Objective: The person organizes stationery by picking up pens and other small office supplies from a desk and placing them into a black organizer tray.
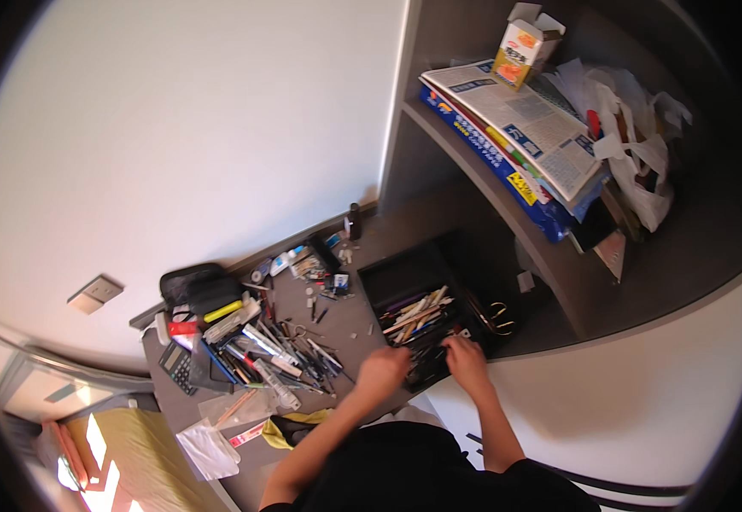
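A black compartmented organizer stands on the desk in front of me. Pencils and pens fill one of its sections, and darker, thin items lie in the section nearest me. My left hand is at the near left of that section, its fingers curled closed; what they hold, if anything, is hidden. Over the near right side, my right hand has its fingertips pinched together beside a small pale piece. I cannot make out what is in that pinch. Scissors with gold-coloured handles rest at the organizer's right.
Left on the desk lies a large pile of pens and markers, with a black pouch, a calculator and a white cloth. Small bits scatter behind. A shelf overhangs at right, bearing newspapers, a box and plastic bags.
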`<action>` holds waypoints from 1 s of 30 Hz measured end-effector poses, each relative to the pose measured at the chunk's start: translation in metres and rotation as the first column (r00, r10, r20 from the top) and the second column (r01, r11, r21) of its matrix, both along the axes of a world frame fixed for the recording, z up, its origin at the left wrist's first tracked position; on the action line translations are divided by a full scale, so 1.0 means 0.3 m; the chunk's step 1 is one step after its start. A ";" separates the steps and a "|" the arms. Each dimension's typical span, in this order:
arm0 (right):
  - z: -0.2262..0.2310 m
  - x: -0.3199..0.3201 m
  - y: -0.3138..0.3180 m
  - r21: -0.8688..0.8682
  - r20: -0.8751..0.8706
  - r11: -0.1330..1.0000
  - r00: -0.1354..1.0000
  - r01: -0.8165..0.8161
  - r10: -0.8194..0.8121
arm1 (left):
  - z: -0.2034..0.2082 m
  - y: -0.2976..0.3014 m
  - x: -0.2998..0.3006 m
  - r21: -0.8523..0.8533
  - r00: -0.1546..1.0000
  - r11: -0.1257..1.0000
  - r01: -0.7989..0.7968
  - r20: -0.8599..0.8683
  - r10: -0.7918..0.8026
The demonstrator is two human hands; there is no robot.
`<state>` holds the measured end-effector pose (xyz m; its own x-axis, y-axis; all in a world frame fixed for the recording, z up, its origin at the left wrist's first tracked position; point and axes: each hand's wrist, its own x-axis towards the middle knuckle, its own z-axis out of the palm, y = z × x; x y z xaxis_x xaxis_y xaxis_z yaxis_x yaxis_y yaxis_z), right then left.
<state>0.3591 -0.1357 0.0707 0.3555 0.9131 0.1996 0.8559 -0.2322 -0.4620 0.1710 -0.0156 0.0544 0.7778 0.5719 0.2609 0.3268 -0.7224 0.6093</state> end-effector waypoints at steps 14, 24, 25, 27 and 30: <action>0.044 -0.098 0.068 0.140 -0.260 0.988 0.965 0.068 -0.030 | -0.042 -0.044 -0.325 -0.078 0.950 0.950 -0.303 0.055 0.308; -0.240 -0.520 0.411 0.148 -0.461 0.941 0.821 -0.303 0.337 | -0.192 -0.046 -0.416 -0.064 0.705 0.751 -0.657 -0.405 0.583; -0.279 -0.546 0.432 0.111 -0.459 0.948 0.831 -0.298 0.315 | -0.214 -0.038 -0.413 -0.029 0.698 0.762 -0.647 -0.423 0.577; -0.325 -0.574 0.452 0.037 -0.449 0.963 0.856 -0.269 0.256 | -0.214 -0.023 -0.398 0.006 0.683 0.767 -0.641 -0.451 0.574; -0.340 -0.595 0.454 -0.006 -0.385 0.967 0.893 -0.254 0.232 | -0.215 -0.014 -0.388 -0.050 0.600 0.670 -0.741 -0.495 0.628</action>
